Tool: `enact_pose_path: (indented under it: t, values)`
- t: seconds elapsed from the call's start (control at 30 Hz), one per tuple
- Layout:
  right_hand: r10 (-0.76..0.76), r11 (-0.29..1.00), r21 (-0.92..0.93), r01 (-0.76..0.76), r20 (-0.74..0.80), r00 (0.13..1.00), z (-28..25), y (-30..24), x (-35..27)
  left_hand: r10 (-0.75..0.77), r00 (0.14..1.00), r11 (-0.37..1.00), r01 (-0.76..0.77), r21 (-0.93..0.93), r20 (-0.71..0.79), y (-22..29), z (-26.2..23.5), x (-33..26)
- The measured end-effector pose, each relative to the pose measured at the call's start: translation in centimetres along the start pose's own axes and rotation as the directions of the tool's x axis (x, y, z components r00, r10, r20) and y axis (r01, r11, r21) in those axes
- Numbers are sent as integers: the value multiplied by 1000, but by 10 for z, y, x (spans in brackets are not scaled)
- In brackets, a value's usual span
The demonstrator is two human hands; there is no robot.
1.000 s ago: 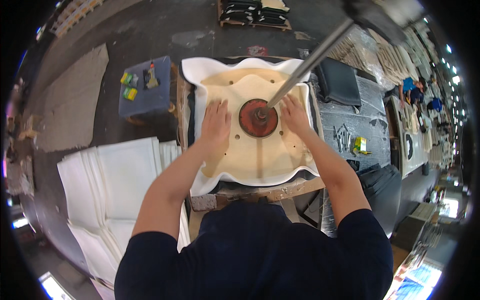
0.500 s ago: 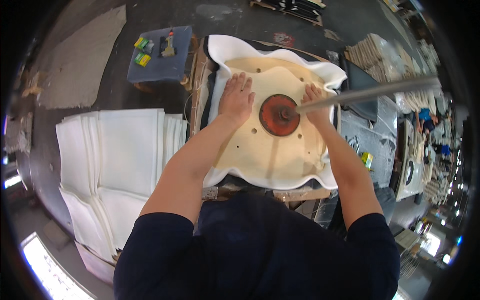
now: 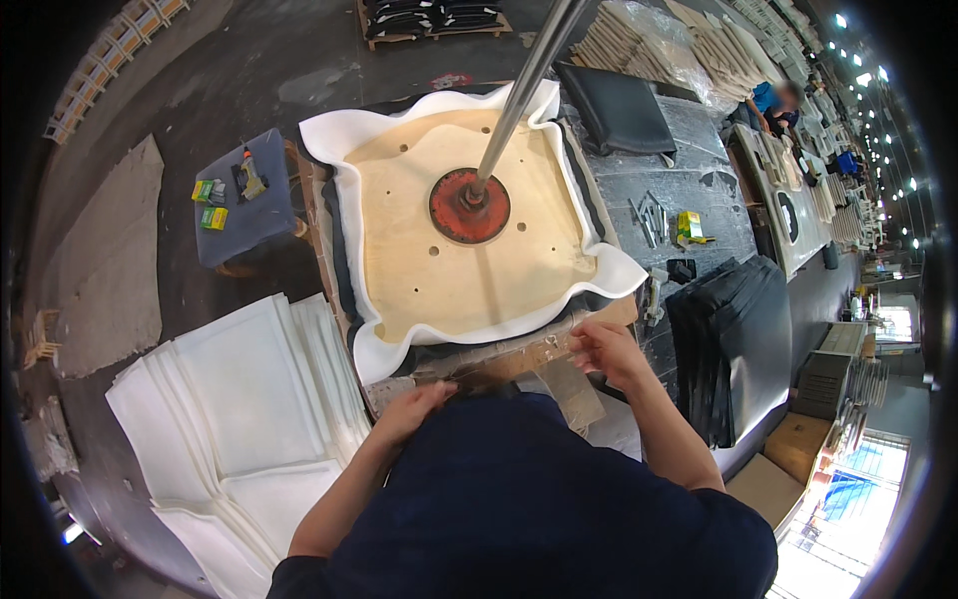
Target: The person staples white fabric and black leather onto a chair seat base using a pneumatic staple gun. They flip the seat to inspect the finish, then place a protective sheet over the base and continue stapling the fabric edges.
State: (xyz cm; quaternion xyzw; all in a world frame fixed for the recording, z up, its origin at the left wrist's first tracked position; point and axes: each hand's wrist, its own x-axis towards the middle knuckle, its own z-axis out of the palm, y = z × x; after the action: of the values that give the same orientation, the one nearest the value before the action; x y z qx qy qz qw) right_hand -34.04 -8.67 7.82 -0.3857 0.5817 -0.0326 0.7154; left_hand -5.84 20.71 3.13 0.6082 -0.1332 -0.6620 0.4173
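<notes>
A pale plywood board (image 3: 454,255) lies on a white foam sheet (image 3: 384,354) whose edges curl up around it. A red round press disc (image 3: 469,205) on a steel rod (image 3: 524,85) bears on the board's middle. My left hand (image 3: 414,404) rests at the near edge of the workbench, fingers bent, touching the bench edge below the foam. My right hand (image 3: 604,349) hovers at the near right corner, fingers pinched on the dark fabric edge (image 3: 574,324) under the foam.
A stack of white foam sheets (image 3: 239,419) lies on the floor at left. A small blue table (image 3: 244,205) with small tools stands far left. Black cushions (image 3: 733,339) and a bench with tools (image 3: 659,215) are at right. Another person (image 3: 783,100) works far right.
Both hands have left the top of the board beside the red disc and come back to the near edge of the bench. The view has shifted.
</notes>
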Motion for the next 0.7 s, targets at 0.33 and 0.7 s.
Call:
enact_pose_path:
  t: [0.33,0.7]
  values:
    - [380,913,151,-379,24,925,37,-15,61,-361,932,745,269,-611,-30,29,32,60]
    - [154,985,-75,-153,10,988,37,-5,79,-173,900,951,46,-307,-400,40,46,69]
